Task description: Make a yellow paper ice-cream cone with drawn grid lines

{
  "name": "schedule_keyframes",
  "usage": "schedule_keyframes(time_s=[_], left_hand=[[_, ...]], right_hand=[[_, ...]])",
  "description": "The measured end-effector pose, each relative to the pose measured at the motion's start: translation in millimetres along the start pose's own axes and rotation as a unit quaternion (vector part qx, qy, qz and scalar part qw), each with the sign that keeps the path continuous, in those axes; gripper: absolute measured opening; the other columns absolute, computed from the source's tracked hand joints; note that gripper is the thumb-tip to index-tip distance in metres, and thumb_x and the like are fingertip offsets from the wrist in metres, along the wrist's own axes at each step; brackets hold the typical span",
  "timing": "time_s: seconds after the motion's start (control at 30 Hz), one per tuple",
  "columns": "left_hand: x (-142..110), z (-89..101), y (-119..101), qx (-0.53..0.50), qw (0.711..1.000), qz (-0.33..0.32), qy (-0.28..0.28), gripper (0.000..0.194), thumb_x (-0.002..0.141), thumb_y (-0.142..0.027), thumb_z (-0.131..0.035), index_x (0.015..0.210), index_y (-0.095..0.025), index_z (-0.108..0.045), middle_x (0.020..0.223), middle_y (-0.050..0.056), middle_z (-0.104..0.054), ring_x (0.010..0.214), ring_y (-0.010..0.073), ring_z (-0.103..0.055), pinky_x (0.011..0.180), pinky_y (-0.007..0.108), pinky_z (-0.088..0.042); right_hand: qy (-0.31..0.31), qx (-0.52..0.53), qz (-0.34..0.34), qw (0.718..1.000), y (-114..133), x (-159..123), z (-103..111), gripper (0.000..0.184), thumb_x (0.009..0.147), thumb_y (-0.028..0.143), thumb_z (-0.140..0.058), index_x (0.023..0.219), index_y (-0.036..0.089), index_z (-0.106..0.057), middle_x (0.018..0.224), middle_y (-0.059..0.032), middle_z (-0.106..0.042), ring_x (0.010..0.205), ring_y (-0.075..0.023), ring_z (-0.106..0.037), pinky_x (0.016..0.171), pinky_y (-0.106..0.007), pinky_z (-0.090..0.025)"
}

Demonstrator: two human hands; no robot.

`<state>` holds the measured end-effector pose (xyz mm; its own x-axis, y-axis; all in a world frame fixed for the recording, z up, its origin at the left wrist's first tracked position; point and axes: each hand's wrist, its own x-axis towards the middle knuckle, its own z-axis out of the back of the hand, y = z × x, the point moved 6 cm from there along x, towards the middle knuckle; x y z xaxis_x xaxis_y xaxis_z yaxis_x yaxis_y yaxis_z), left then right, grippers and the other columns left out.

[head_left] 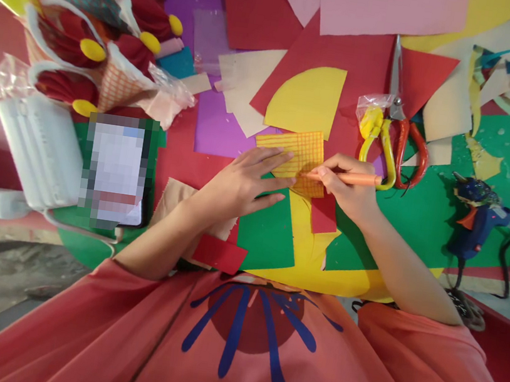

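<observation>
The checked sheet (309,145) lies at six o'clock from the yellow paper (306,100); the left hand (250,179) rests flat on it, fingers spread, gripping nothing, while the right hand (353,195) pinches a pen (356,179) (tip on the sheet); light pressure could let the sheet slip, and the scissors (396,109), at two o'clock, might catch the pen's back end

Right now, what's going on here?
A person is using both hands on a yellow checked piece. The left hand lies over its left part, fingers spread. The right hand grips an orange pen, tip at the piece. Scissors lie just beyond the right hand; a blue glue gun lies farther right.
</observation>
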<state>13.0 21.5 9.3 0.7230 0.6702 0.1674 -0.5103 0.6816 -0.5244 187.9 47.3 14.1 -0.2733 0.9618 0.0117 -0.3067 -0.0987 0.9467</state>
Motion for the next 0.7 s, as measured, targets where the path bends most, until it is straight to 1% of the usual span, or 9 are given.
schedule_keyframes(time_s=[0.13, 0.2, 0.4, 0.57, 0.7], left_hand=[[0.0, 0.4, -0.8, 0.0, 1.0, -0.004, 0.0, 0.031, 0.095, -0.035, -0.051, 0.117, -0.021, -0.068, 0.142, 0.016, -0.051, 0.133, 0.0339, -0.046, 0.106, 0.056, -0.042], [-0.2, 0.2, -0.9, 0.001, 1.0, -0.007, -0.001, 0.031, 0.095, -0.035, -0.052, 0.116, -0.021, -0.069, 0.142, 0.017, -0.051, 0.133, 0.0344, -0.046, 0.105, 0.056, -0.042], [-1.2, -0.6, 0.1, -0.005, 1.0, -0.008, -0.006, 0.028, 0.094, -0.035, -0.054, 0.113, -0.023, -0.071, 0.143, 0.015, -0.05, 0.134, 0.0347, -0.045, 0.105, 0.056, -0.042], [-1.3, -0.4, -0.1, -0.005, 1.0, -0.011, -0.007, 0.028, 0.094, -0.034, -0.054, 0.112, -0.023, -0.072, 0.143, 0.016, -0.05, 0.133, 0.0355, -0.046, 0.105, 0.057, -0.043], [-1.2, 0.4, -1.0, 0.002, 1.0, -0.017, -0.01, 0.027, 0.093, -0.033, -0.055, 0.112, -0.022, -0.072, 0.142, 0.016, -0.051, 0.133, 0.0354, -0.047, 0.104, 0.057, -0.043]], right_hand=[[0.004, -0.013, 0.009, 1.0, 0.6, -0.7, -0.5, 0.02, 0.084, 0.03, -0.059, 0.07, 0.017, -0.064, 0.061, 0.0022, -0.063, 0.052, -0.0072, -0.05, 0.05, -0.021, -0.037], [0.005, -0.018, 0.008, 1.0, 0.7, -0.5, -0.9, 0.021, 0.083, 0.03, -0.059, 0.068, 0.017, -0.063, 0.059, 0.0021, -0.063, 0.052, -0.0075, -0.05, 0.05, -0.021, -0.037], [0.035, 0.006, -0.033, 0.999, -1.2, 1.0, -4.7, 0.022, 0.079, 0.027, -0.058, 0.059, 0.017, -0.059, 0.053, 0.0025, -0.058, 0.05, -0.0086, -0.05, 0.047, -0.021, -0.036], [0.013, 0.001, -0.018, 1.0, -0.2, 0.6, -2.1, 0.023, 0.082, 0.031, -0.059, 0.064, 0.017, -0.06, 0.055, 0.0032, -0.058, 0.05, -0.0072, -0.047, 0.049, -0.022, -0.036], [0.009, -0.011, -0.008, 1.0, 0.2, 0.3, -2.1, 0.021, 0.083, 0.03, -0.058, 0.067, 0.016, -0.062, 0.059, 0.0024, -0.06, 0.052, -0.0073, -0.049, 0.051, -0.022, -0.036]])
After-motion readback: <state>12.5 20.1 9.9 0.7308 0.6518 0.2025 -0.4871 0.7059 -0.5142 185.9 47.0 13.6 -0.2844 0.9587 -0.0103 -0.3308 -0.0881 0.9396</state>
